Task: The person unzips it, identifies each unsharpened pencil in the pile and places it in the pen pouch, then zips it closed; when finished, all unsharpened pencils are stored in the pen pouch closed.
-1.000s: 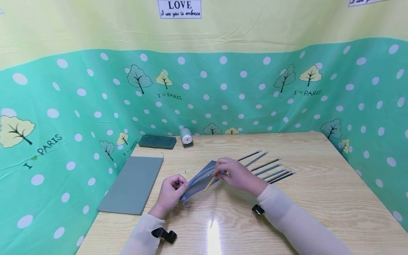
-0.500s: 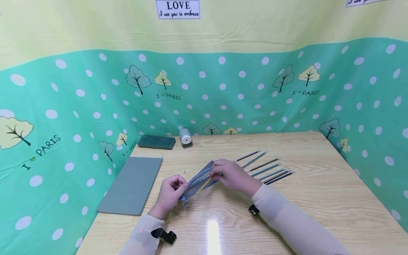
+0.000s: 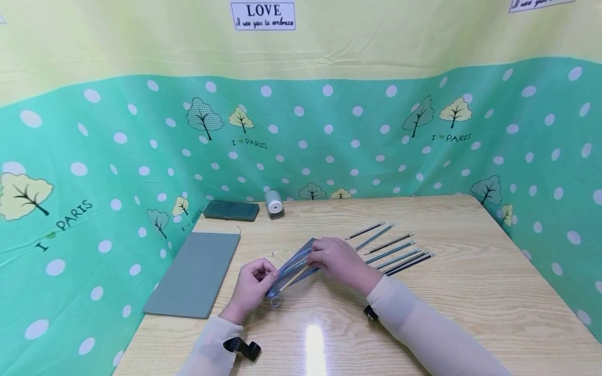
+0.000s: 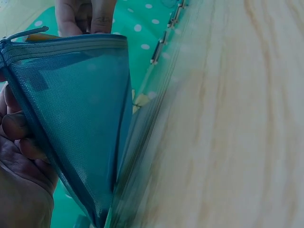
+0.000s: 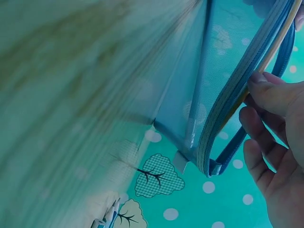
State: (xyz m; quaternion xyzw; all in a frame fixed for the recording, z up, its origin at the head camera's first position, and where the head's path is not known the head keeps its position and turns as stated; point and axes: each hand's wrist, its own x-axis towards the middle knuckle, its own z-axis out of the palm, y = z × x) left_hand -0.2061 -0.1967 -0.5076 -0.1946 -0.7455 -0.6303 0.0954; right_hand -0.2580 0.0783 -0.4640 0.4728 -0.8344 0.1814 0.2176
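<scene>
A blue mesh zip pouch (image 4: 85, 114) hangs unzipped, its near corner pinched by my left hand (image 3: 252, 289) between thumb and fingers. A small ring dangles from the zip end beside that corner. Over the pouch's mouth my right hand (image 3: 342, 264) pinches a yellow pencil (image 3: 292, 279), which lies along the opening and slants down toward the left hand. In the right wrist view, thumb and fingertips meet on the pencil at the zip edge (image 5: 223, 95). Part of the pencil is hidden by the fingers. A bluish pencil-like stick shows at the opening too.
Several dark and teal pencils (image 3: 394, 251) lie fanned out on the wooden table (image 3: 470, 292), right of the pouch. A grey board (image 3: 194, 274) lies at left. Behind stand a dark green case (image 3: 231, 211) and a small grey-white cylinder (image 3: 274, 202). Patterned cloth walls enclose the table.
My right hand has moved left and slightly down with the yellow pencil, bringing it from across the pouch's edge to along its opening. The left hand has kept its grip in place.
</scene>
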